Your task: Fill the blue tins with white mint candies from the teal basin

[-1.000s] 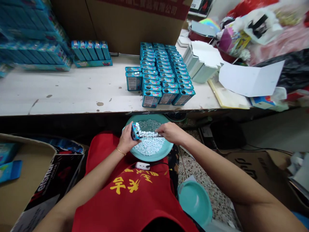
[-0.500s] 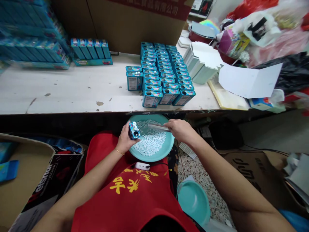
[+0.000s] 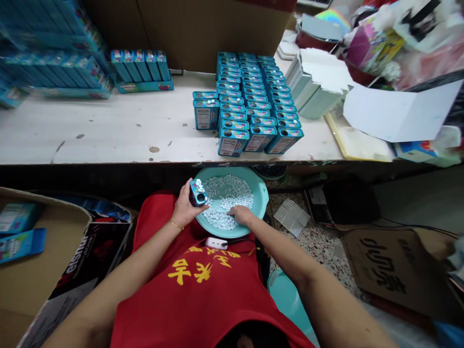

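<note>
Clamps left grip (image 3: 183,208) on blue tin (image 3: 195,197); dips right grip (image 3: 240,214) into white pellets (image 3: 237,189) in teal basin (image 3: 261,199); cannot tell if closed.

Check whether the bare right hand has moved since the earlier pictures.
Yes. Judged against the rows of small blue boxes on the white tabletop, the right hand has moved left and toward the body, its fingers now at the white pellets.

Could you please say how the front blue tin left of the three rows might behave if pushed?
The front tin looks shallow front to back, so it could tip, though the second tin behind may brace it. Crisp edges suggest stiff walls. The loose white pieces on top might roll off.
</note>
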Tool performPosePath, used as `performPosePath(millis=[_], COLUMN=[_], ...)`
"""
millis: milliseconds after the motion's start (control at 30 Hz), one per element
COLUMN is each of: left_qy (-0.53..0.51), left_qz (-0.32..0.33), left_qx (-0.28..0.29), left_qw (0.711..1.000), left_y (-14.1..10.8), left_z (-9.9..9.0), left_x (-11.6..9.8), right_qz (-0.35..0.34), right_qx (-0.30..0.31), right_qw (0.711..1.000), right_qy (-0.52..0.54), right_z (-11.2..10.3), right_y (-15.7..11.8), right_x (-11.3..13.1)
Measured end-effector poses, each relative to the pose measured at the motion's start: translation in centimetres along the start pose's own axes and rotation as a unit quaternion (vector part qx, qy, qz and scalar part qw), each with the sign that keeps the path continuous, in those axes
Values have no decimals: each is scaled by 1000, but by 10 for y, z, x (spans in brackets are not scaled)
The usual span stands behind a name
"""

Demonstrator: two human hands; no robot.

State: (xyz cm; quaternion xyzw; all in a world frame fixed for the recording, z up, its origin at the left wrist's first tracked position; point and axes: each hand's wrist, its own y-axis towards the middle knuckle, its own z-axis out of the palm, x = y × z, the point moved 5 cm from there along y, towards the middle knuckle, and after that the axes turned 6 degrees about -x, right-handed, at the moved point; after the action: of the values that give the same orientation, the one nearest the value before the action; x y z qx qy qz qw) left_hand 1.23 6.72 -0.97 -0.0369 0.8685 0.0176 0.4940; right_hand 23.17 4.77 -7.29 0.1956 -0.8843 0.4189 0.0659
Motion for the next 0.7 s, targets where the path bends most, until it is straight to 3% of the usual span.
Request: performPosePath(millis=[167, 400, 533, 700], left_qy=[-13, 12, 27, 53], left_qz=[6, 26, 34, 44], left_qx=[-1, 13, 34, 41], left_qw=[1000, 1000, 998, 997], left_y=[2, 2, 2, 3], left_z=[-2, 9, 18, 24], left_x=[1, -6, -14, -17], right_qz=[-26, -81, -62, -59], right_qx=[-3, -50, -50, -35], right_qw=[997, 969, 984, 997], right_qy=[76, 230, 158, -25], right_z=[-33, -126, -158, -182], right_y=[-19, -70, -73, -71], right_x=[-16, 6, 23, 52])
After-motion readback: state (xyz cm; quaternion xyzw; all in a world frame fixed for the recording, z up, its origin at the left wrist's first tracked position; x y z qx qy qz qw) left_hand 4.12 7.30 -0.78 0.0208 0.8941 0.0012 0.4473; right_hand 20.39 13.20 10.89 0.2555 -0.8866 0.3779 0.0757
